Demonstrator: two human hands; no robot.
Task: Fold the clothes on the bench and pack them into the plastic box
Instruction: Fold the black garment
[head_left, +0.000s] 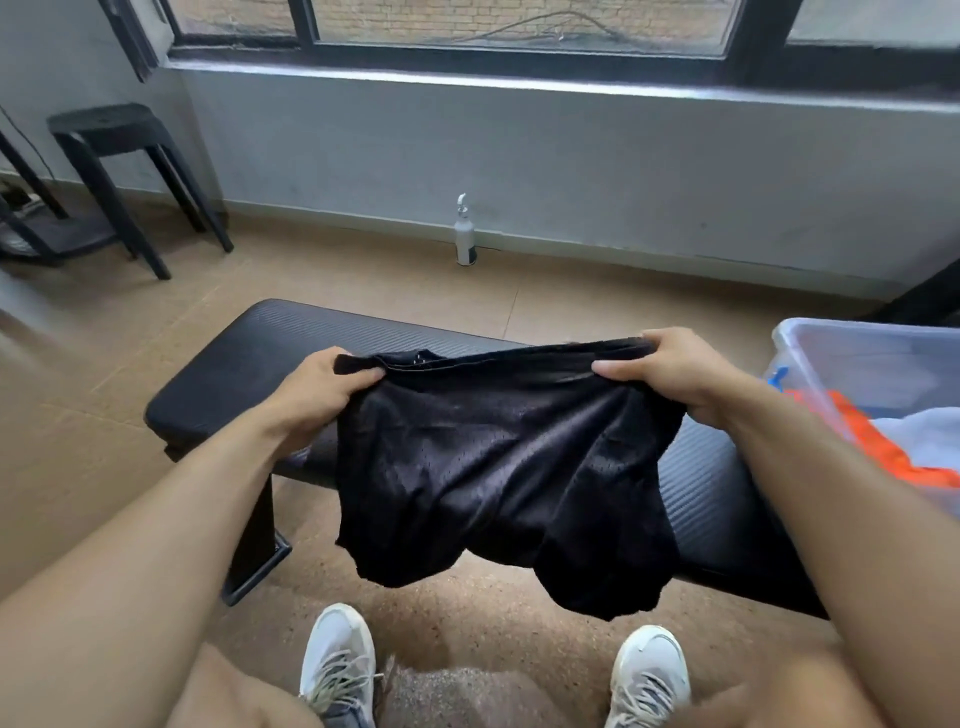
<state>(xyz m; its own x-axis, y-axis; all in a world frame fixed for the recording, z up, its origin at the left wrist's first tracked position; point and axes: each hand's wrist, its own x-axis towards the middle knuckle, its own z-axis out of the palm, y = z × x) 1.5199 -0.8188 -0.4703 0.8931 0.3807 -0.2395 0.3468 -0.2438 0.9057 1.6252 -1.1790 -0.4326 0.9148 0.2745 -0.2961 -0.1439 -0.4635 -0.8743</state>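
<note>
Above the worktop (234, 364), black mesh shorts (493, 467) hung by the waistband. The left hand (317, 389) pinched its nine o'clock end, the right hand (670, 371) its three o'clock end.

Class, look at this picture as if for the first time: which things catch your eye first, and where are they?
The black mesh shorts dominate the centre, held up by the waistband between the left hand and right hand above the black bench. At the right edge, a clear plastic box already holds orange and pale clothes.
</note>
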